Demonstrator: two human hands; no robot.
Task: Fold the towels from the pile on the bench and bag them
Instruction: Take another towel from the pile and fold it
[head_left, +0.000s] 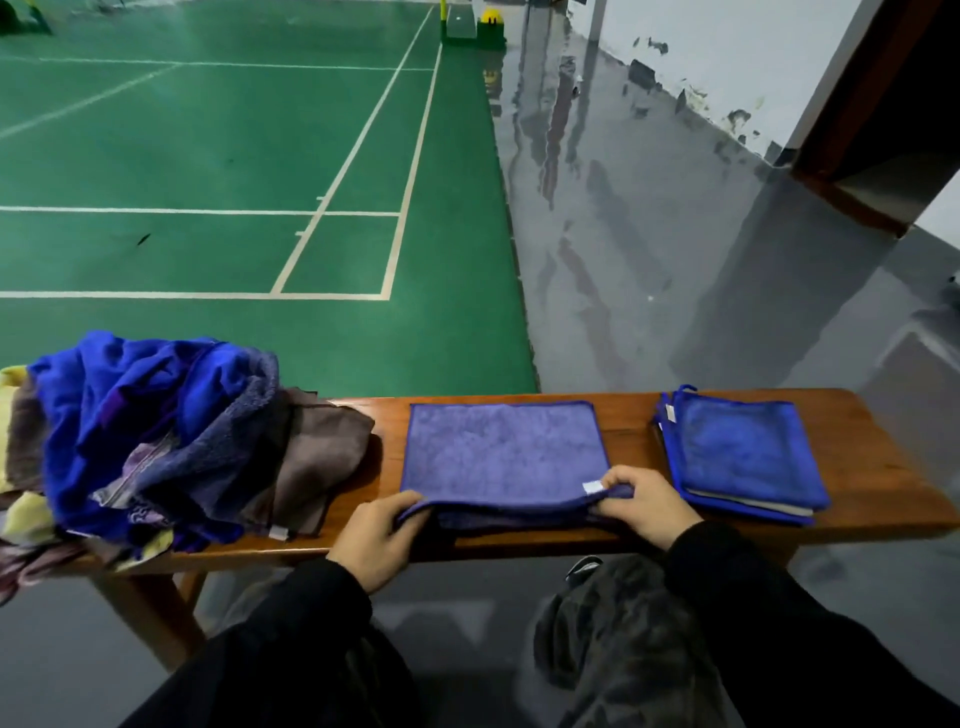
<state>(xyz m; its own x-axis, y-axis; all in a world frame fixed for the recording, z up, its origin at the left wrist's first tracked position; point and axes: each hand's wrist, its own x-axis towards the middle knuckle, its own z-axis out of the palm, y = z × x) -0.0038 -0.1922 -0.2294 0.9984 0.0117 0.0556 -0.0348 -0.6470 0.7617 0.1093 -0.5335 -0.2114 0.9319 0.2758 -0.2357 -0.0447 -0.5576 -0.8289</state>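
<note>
Folding underway: left hand (375, 540) and right hand (644, 506) pinch the purple towel's (501, 449) near corners, likely to carry them across next.

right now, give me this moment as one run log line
step: folding | left hand + right hand: pinch near corners of flat purple microfibre towel | unfolded towel pile: left | folded blue towel stack: right | wooden bench

1 worktop (623, 415), 1 heap of unfolded towels (156, 441), 1 spread purple towel (498, 452), 1 folded stack (743, 457) and 2 hands (374, 540) (649, 509) are counted.
</note>
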